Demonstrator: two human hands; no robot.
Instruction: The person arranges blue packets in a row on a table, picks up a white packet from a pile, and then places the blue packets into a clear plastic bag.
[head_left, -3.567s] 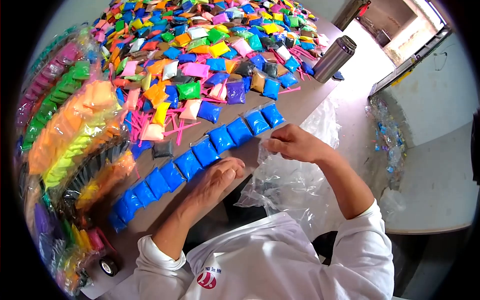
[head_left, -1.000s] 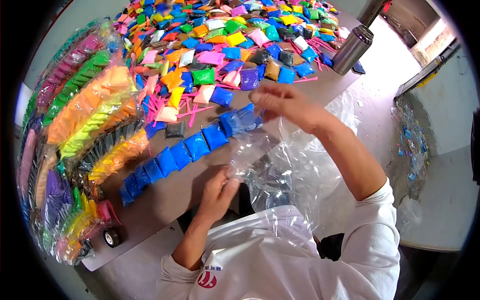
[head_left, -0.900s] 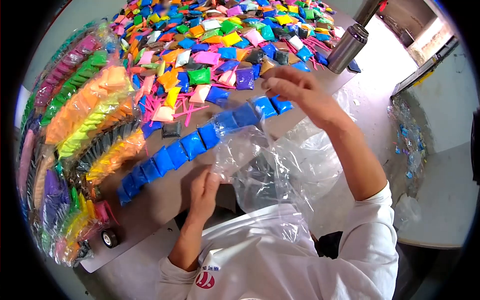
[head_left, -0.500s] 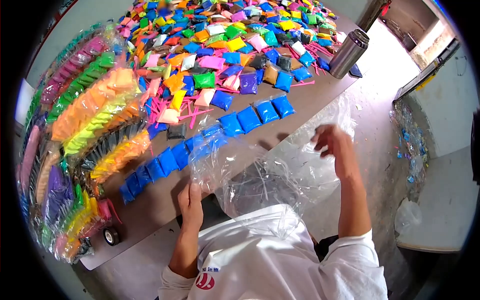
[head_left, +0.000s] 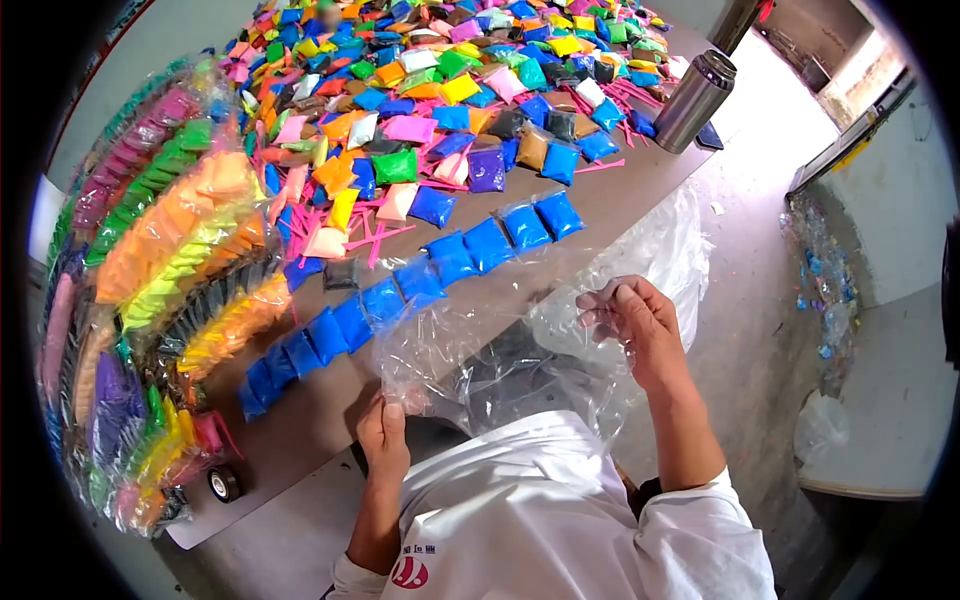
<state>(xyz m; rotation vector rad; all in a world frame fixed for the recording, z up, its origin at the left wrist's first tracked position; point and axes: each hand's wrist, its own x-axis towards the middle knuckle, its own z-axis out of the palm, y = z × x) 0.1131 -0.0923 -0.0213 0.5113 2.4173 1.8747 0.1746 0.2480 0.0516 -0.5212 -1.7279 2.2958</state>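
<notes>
A clear plastic bag (head_left: 510, 385) spans the space between my two hands, just above the table edge and in front of my shirt. My left hand (head_left: 385, 432) is closed on its left side, thumb up. Curled fingers and thumb of my right hand (head_left: 642, 325) pinch the bag's right side; the film there is hard to make out. Just beyond the bag, a slanting row of blue packets (head_left: 382, 300) lies on the brown table (head_left: 290, 440). A dark grey packet (head_left: 341, 274) rests behind that row.
A heap of small coloured packets (head_left: 460, 88) covers the table's far part, with pink sticks (head_left: 375, 237) among them. Bundled packets in clear bags (head_left: 180, 230) line the left. A metal flask (head_left: 697, 100) stands far right; a tape roll (head_left: 224, 484) sits near the front edge. More clear film (head_left: 660, 250) hangs at right.
My right hand has come down and left, from open in the air to closing on the bag. The bag's left part has dropped, uncovering more blue packets. My left hand keeps its grip.
</notes>
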